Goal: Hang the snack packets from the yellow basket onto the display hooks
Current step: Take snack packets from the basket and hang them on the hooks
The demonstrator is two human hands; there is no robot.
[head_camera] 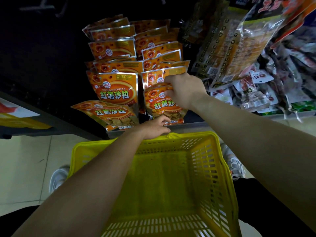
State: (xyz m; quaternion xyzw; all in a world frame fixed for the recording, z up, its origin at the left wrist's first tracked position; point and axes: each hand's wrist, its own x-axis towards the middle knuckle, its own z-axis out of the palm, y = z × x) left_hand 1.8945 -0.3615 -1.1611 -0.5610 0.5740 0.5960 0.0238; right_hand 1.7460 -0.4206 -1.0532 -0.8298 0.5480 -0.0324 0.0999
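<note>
Orange snack packet (164, 101) upright, long axis vertical, top pinched by right hand (185, 90); left hand (154, 128) grips its bottom edge; yellow basket (164, 182) on pale floor tiles (25, 168)

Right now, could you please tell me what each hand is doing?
Left hand: fingers curled at the bottom edge of the front orange foil snack packet; grip cannot be told.
Right hand: closed on that packet's top.

A pale tiled floor (24, 168) runs under the dark display rack (42, 57). The yellow basket (171, 177) sits low before it, between two grey shoes (58, 178) planted on the tiles.
</note>
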